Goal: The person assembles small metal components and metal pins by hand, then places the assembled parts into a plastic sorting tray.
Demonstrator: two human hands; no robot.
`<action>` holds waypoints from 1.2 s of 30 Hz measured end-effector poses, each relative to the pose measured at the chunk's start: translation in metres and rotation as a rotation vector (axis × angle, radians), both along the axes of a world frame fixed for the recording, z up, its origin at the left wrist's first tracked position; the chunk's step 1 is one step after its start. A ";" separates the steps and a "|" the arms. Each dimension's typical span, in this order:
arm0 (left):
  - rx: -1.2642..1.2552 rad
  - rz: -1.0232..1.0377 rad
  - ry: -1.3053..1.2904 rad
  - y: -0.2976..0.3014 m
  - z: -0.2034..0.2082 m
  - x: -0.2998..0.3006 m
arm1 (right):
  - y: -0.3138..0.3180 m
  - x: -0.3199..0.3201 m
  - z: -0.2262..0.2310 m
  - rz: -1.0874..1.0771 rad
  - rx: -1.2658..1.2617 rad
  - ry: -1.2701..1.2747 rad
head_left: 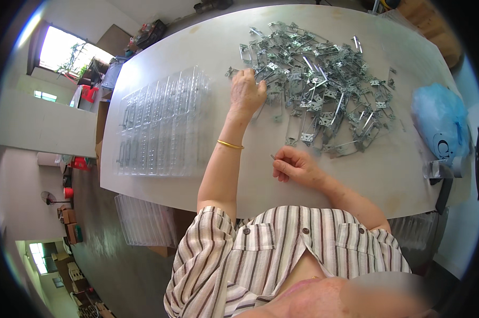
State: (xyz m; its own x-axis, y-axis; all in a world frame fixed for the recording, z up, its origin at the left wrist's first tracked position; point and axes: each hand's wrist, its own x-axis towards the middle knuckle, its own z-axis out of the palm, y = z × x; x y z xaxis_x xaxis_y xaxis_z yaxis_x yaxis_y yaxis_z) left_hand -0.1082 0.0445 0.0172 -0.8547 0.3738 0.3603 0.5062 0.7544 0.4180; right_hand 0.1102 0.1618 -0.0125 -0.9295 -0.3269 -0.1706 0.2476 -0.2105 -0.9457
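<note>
At the left edge of a loose heap of metal brackets (324, 79), my left hand (246, 93) is closed, its fingers curled down. A metal bracket (231, 71) pokes out beside these fingers; the grip itself is partly hidden by the back of the hand. Nearer to me, just below the heap, my right hand (299, 166) is closed in a pinch. The tip of a small thin grey piece (273, 157) shows between its thumb and forefinger, too small to name. The brackets are silvery, with flat drilled plates and long thin arms, tangled together.
Clear plastic trays (160, 127) with rows of compartments lie left of my left arm on the white table (223, 32). A blue plastic bag (441, 122) and a tape dispenser (441, 180) are at the right. More clear trays (146, 220) stand below the table's front left edge.
</note>
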 end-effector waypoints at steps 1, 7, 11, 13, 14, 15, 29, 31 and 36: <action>0.003 -0.007 0.002 0.002 -0.004 -0.004 | 0.000 0.000 -0.001 0.011 -0.001 0.008; -0.144 0.016 -0.067 0.017 -0.010 -0.017 | 0.000 0.001 -0.002 -0.001 -0.003 0.017; -0.170 -0.034 -0.069 0.014 -0.012 -0.025 | -0.003 0.000 -0.005 0.000 -0.002 0.061; -0.162 -0.061 -0.068 0.017 -0.010 -0.025 | -0.001 0.000 -0.009 -0.012 0.000 0.063; -0.122 -0.079 -0.074 0.018 -0.010 -0.024 | -0.001 0.000 -0.010 -0.018 0.000 0.065; -0.084 -0.092 -0.083 0.017 -0.010 -0.024 | -0.001 0.000 -0.009 -0.017 -0.001 0.066; 0.523 -0.257 -0.423 0.000 0.013 0.048 | 0.003 0.003 0.008 -0.174 0.041 0.168; 0.681 -0.276 -0.692 -0.001 0.032 0.076 | 0.009 0.001 0.012 -0.237 0.084 0.224; 0.802 -0.441 -0.948 -0.015 0.021 0.107 | 0.028 -0.015 0.039 -0.822 0.559 0.716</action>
